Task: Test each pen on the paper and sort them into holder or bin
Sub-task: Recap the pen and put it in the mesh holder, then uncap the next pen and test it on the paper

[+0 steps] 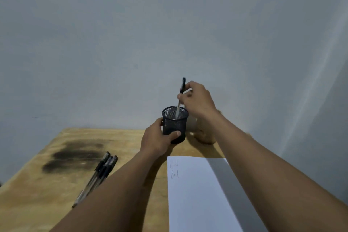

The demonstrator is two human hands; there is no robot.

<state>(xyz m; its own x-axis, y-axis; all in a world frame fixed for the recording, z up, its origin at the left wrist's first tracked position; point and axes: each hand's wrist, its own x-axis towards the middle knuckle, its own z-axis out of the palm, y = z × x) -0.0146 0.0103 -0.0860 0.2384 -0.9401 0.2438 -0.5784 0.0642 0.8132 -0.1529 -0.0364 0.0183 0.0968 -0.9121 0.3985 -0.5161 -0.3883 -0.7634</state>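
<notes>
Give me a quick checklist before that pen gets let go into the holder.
1. Pen lower end inside holder rim: ok.
2. Left hand grips holder: ok.
3. Right hand pinches pen's upper part: ok.
4. Test scribbles on paper: ok, two lines.
5. Other pens lying left on table: ok.
6. Bin spotted: cannot tell.

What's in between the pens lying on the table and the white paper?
The person's left forearm crosses that gap, above the wooden table. The head view shows it.
</notes>
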